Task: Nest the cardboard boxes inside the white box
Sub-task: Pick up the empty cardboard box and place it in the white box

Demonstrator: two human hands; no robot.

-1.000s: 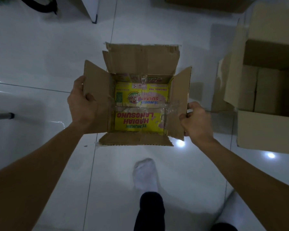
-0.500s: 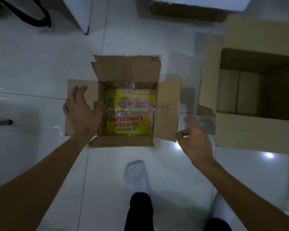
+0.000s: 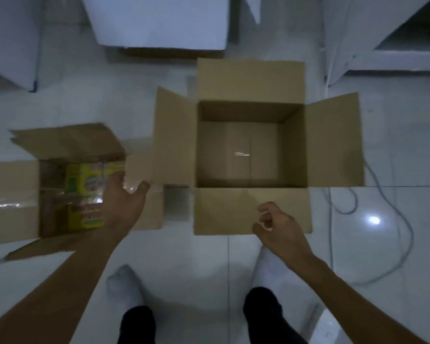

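A small cardboard box [image 3: 13,194] with a yellow printed bottom sits open on the floor at the left, its flaps spread flat. A larger plain cardboard box [image 3: 252,212] stands open in the middle, empty, all flaps folded out. My left hand [image 3: 124,202] hovers over the small box's right flap, fingers spread, holding nothing. My right hand [image 3: 278,227] is at the near flap of the larger box, fingers loosely curled and empty. White flaps of the white box [image 3: 159,21] show at the top edge, its inside hidden.
The floor is glossy white tile. A thin cable [image 3: 392,219] loops on the floor right of the larger box. More white panels stand at the top left [image 3: 10,38] and top right [image 3: 382,53]. My two socked feet [image 3: 124,286] are at the bottom.
Both hands have let go of the small box, which now rests on the floor at the left. The view has swung right, bringing the larger box to the middle, and my right hand has reached it.
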